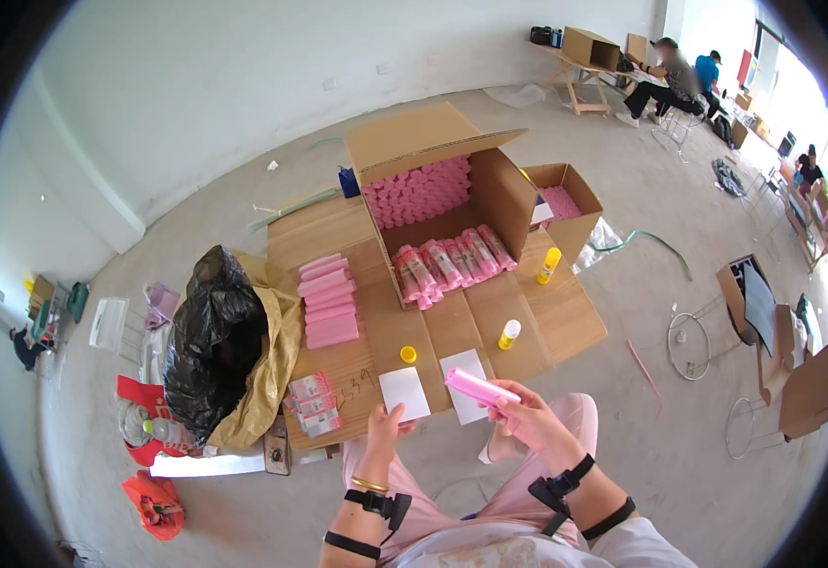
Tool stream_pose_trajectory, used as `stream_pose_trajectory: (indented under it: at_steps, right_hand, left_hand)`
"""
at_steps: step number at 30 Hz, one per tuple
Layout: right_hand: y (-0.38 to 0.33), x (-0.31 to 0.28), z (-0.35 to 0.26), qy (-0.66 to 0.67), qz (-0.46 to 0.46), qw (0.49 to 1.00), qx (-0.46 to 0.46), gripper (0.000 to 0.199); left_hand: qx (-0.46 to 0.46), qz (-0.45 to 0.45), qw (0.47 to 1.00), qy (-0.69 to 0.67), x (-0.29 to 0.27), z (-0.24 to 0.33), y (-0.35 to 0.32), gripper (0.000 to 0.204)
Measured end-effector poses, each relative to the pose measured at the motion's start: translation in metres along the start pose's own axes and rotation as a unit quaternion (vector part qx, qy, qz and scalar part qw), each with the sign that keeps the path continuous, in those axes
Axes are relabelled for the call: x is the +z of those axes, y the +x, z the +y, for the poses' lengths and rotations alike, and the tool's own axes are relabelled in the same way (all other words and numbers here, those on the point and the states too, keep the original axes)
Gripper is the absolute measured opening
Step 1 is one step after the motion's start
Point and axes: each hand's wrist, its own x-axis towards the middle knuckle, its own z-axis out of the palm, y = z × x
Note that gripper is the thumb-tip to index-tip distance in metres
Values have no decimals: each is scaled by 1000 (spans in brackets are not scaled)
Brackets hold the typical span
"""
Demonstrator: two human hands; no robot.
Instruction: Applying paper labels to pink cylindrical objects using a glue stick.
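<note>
My right hand (528, 417) is closed around a smooth pink roll (471, 383), held above the near edge of the table. With my left hand (388, 426) I pinch the near edge of a white paper square (405, 394). A second white paper (466, 379) lies to its right, partly beneath the raised roll. Beyond the papers are a yellow cap (408, 354) and a white-and-yellow glue stick (509, 333) standing upright. Several plain pink rolls (329, 301) lie in a row at the left. Printed labels (314, 405) are stacked near the left table corner.
A cardboard box (496, 194) on its side holds many pink rolls, with labelled ones (452, 265) in front. Right of it stand a yellow glue stick (548, 266) and a smaller box (575, 185). A black-lined bag (215, 331) flanks the wooden table (575, 322). People sit far off.
</note>
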Motion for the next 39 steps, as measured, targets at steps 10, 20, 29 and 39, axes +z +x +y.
stream_pose_trajectory:
  at_steps: [10, 20, 29, 39]
  right_hand:
    - [7, 36, 4, -214, -93, 972, 37, 35]
    - [2, 62, 7, -177, -65, 980, 66, 22]
    - [-14, 97, -2, -277, -12, 950, -146, 19]
    - [-27, 106, -6, -315, 10, 922, -225, 20]
  left_hand:
    - [185, -44, 974, 120, 50, 82, -101, 32]
    - [468, 35, 828, 307, 81, 88, -144, 23]
    - [535, 45, 785, 309, 77, 97, -156, 21]
    - [274, -74, 953, 105, 68, 98, -170, 23]
